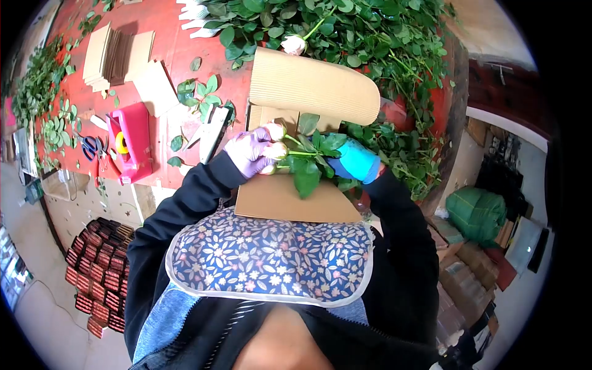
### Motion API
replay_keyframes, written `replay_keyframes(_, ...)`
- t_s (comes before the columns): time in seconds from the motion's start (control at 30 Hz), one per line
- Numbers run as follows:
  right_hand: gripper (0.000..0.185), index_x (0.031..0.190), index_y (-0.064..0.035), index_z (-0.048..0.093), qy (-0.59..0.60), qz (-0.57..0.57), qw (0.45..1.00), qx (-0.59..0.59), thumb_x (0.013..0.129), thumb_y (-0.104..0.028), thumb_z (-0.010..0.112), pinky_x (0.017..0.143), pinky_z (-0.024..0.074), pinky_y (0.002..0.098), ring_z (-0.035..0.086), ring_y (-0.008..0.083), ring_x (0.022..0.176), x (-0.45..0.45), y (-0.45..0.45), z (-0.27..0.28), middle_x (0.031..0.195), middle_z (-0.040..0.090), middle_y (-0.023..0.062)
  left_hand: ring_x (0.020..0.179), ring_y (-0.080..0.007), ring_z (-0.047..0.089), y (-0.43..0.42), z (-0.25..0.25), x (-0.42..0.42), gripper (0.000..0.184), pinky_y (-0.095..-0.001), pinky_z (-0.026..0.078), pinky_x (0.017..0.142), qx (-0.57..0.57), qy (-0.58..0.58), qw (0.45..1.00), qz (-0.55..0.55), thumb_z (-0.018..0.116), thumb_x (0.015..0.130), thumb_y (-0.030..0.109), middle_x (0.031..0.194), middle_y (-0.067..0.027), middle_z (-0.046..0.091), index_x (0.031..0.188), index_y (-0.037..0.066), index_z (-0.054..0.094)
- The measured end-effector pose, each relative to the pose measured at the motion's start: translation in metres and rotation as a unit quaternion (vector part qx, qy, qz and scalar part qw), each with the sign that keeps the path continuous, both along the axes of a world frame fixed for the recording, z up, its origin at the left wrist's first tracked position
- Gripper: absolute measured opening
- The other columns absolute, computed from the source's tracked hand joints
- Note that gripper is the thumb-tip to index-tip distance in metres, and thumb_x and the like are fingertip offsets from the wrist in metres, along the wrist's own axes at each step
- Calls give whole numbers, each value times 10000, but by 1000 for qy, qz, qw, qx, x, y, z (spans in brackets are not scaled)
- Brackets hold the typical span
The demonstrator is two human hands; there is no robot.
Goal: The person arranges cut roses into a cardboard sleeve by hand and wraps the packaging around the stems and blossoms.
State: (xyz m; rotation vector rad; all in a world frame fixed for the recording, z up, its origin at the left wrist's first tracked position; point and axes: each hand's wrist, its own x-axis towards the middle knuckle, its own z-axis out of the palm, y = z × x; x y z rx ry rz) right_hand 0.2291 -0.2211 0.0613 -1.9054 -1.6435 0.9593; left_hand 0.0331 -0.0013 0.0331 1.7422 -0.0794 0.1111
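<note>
My left hand (250, 153), in a thin purple glove, closes around the pale heads of a few roses (306, 174). Their green stems and leaves run right to my right hand (357, 161), which wears a bright blue covering and grips the stem end; leaves partly hide its fingers. Beneath the flowers lies cardboard: a ribbed flap (314, 86) curves up on the far side, and a smooth brown flap (296, 200) extends toward my body. A single pale rose (294, 45) rests just beyond the ribbed flap.
Leafy stems (401, 92) are heaped along the right and back of the red table (172, 37). To the left are stacked cardboard pieces (102, 58), a stapler (214, 132), a pink tape dispenser (132, 145) and scissors (92, 147). A floral apron (271, 259) covers my front.
</note>
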Motion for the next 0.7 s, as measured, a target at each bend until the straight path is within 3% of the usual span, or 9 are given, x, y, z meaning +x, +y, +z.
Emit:
replay_keyframes(0.13,254,1119,-59,656,171,-42,984,-17,875,-124,631,828,514,414,639,333,925,7,-1,10,1045,679,158,748,-267,604,3,-12,4,248,-368,475,598,50,-1,996,-72,679,767,-35,917,-84,579,925,142,605)
replay_keyframes(0.2,266,1134,-69,669,0,-50,999,-8,884,-160,673,819,520,392,653,325,922,19,-2,39,1015,688,142,713,-287,613,2,-5,2,297,-389,474,569,245,-15,969,-21,712,704,17,839,-69,580,930,185,617)
replay_keyframes(0.27,265,1122,-69,678,58,-134,989,-15,891,-199,684,809,521,392,653,328,927,21,6,64,983,689,138,741,-292,622,2,-9,-1,258,-402,494,598,276,-5,961,-25,701,737,93,860,-67,589,964,187,621)
replay_keyframes(0.4,555,1318,-83,566,3,-98,995,-27,866,-366,718,851,503,429,646,328,963,6,19,86,1075,671,160,788,-297,630,2,1,-1,237,-420,519,674,266,57,962,-30,701,780,205,882,-67,601,1008,189,636)
replay_keyframes(0.43,725,1410,-49,464,-58,-46,988,-138,840,-413,722,904,488,444,622,357,1043,2,27,97,1128,643,194,826,-292,635,-1,-6,-5,230,-428,512,727,298,82,951,-19,696,801,204,872,-72,600,1025,184,644)
replay_keyframes(0.47,748,1421,-38,443,-155,-28,983,-91,838,-428,704,896,474,454,613,357,1005,-9,17,69,1072,639,176,826,-292,635,-1,-10,-5,230,-428,512,727,300,80,950,-22,696,801,204,872,-72,600,1025,184,644)
replay_keyframes(0.6,564,1285,-30,553,-244,0,968,-63,835,-343,686,820,488,468,621,342,910,-20,22,23,970,638,132,761,-303,634,0,-15,-5,264,-438,496,643,215,56,975,2,737,754,178,842,-78,623,1003,179,648)
replay_keyframes(0.67,436,1181,-25,623,-117,-48,991,-53,821,-257,703,795,493,459,621,349,888,-15,22,24,954,629,153,750,-307,629,2,-18,-6,258,-436,494,643,184,49,982,-3,735,773,190,842,-83,620,1014,160,648)
replay_keyframes(0.7,340,1079,-23,661,-110,-91,987,75,790,-188,731,750,502,448,620,362,862,-13,14,22,940,623,163,784,-309,628,2,-14,-6,259,-432,498,668,212,76,974,-12,711,795,199,870,-92,610,1039,150,638)
